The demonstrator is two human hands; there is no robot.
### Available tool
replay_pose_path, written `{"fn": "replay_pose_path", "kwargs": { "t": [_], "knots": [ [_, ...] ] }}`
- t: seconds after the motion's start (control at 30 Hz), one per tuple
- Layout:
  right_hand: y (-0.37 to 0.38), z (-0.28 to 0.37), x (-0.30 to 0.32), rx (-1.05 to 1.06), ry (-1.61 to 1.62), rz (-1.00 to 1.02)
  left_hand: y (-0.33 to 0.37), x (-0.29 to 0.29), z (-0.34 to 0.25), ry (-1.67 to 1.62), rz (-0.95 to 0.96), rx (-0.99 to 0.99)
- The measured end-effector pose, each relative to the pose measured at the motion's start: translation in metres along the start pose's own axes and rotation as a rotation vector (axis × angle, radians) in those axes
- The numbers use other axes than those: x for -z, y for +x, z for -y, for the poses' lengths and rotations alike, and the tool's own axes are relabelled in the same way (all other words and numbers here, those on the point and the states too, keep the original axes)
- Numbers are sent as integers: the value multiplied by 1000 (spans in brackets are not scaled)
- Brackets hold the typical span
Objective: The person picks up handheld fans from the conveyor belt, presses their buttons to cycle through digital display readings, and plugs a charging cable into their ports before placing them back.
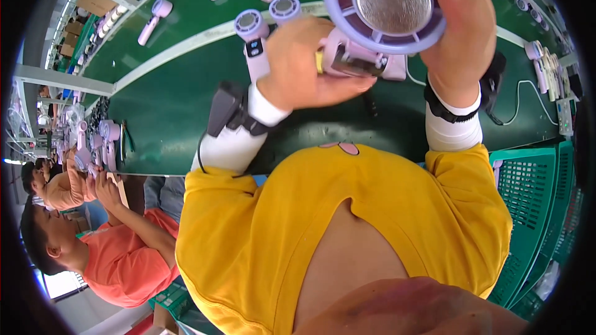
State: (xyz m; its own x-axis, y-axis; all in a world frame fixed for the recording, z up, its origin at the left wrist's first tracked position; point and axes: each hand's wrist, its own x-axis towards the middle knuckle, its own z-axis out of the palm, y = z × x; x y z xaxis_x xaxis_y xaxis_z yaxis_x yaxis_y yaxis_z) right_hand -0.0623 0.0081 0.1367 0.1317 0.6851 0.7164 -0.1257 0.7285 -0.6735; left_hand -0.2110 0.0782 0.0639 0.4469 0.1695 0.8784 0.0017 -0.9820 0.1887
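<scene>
Close in front of me is a lilac handheld fan [393, 1], its round ringed head with a silver disc facing up toward the view. My right hand [462, 28] grips the right side of that head, thumb on the rim. My left hand [297, 65] is closed around a pinkish-lilac body with a dark panel [355, 61], just below the head. The join between head and body is partly hidden, so I cannot tell whether they are one piece. Just beyond my left hand, two more fans show their round heads, one a fan with a lit display [254, 49].
Across the dark green worktable [167, 111], a pale rail borders a green belt [192, 18] carrying several fans. At right are a white cable [518, 102], a power strip [564, 118] and a green crate [524, 192]. A co-worker in an orange shirt [133, 260] handles a fan at left.
</scene>
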Motion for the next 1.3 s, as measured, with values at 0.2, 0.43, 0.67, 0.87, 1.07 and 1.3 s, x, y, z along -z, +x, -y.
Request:
{"fn": "replay_pose_path", "kwargs": {
  "t": [0.2, 0.43, 0.67, 0.87, 1.07, 1.3],
  "knots": [
    [-1, -8, -8, -475, 241, -30, -8, 7, 12, 202, 227, 3],
    [6, -3, 7, -357, 77, 293, -9, 6, 8, -581, 5, 394],
    [8, 6, -6, -521, 114, 382, -17, 20, 34, -1414, -175, 803],
    [11, 8, -8, -560, 103, 462, 0, 18, 25, -223, 0, -20],
    [3, -2, -13, -463, 151, 318, -10, 13, 25, -506, -109, 191],
    [-6, -3, -4, -304, 11, 398, -19, 3, 14, -1394, -264, 790]
  ]
}}
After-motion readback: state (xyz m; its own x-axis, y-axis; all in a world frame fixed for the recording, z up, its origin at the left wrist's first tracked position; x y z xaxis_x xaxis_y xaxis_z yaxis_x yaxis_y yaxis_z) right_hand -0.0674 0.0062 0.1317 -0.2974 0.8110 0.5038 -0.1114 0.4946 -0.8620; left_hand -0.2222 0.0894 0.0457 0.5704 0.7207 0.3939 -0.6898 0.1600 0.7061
